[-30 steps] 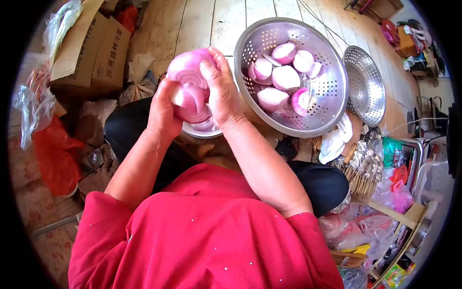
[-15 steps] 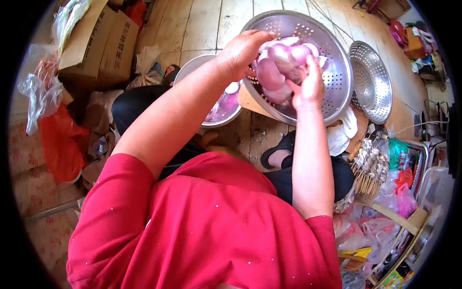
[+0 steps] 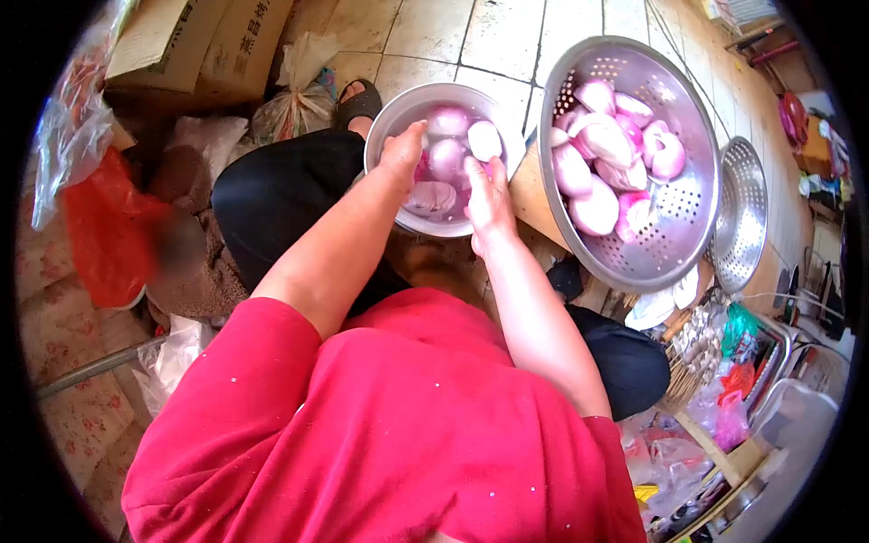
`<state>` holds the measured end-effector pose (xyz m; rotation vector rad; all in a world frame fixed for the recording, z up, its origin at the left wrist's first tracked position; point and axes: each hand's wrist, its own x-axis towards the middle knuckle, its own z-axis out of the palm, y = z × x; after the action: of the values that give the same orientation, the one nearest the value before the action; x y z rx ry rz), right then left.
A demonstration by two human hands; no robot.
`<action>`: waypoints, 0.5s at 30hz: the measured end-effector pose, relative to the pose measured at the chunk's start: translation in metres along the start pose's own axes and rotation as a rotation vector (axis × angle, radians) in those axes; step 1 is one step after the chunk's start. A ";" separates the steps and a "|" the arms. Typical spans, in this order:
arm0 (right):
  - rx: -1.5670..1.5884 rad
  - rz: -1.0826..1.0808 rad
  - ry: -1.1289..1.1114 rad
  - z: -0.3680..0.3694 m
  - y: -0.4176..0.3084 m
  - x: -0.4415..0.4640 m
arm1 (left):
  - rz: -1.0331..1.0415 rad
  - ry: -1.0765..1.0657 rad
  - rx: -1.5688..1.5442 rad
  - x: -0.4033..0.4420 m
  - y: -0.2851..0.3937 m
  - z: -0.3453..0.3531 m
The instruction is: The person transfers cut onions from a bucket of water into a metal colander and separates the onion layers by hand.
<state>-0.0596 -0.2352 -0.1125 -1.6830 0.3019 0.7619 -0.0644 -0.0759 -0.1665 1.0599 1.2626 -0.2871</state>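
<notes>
Both my hands reach into a metal basin [image 3: 373, 136] of water holding peeled red onions [image 3: 447, 157]. At the basin's left side my left hand [image 3: 404, 149] is open, its fingers partly in the water beside the onions. My right hand [image 3: 490, 201] is open at the lower right rim, thumb apart, close to a pale onion piece [image 3: 484, 141]. Some fingertips of both hands are hidden by water and onions. To the right, a large perforated colander [image 3: 625, 262] holds a heap of peeled red onions [image 3: 605, 140].
A second colander [image 3: 744, 213] leans behind the first. Skewers [image 3: 695, 362] with pale pieces and plastic bags [image 3: 674, 448] lie at lower right. Cardboard boxes [image 3: 195, 50] stand at upper left, with a red bag [image 3: 109, 235] below. A sandaled foot [image 3: 359, 104] is beside the basin.
My hands have let go of the onions, now lying in the large colander, and moved left and down into the basin. The view has shifted, so the basin shows more fully.
</notes>
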 end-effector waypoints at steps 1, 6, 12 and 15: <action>-0.019 0.062 0.034 0.005 0.004 0.010 | 0.002 0.108 -0.025 -0.002 0.001 0.002; 0.095 0.287 0.276 0.020 0.027 0.062 | -0.049 0.091 -0.147 0.054 -0.008 0.003; 0.503 0.363 0.328 0.028 0.055 0.121 | -0.178 -0.082 -0.185 0.093 0.010 0.013; 0.603 0.362 0.308 0.034 0.063 0.137 | -0.224 -0.170 -0.154 0.110 0.011 0.018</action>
<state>-0.0042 -0.1922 -0.2500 -1.1719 0.9717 0.5863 -0.0074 -0.0446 -0.2583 0.7475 1.2290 -0.4342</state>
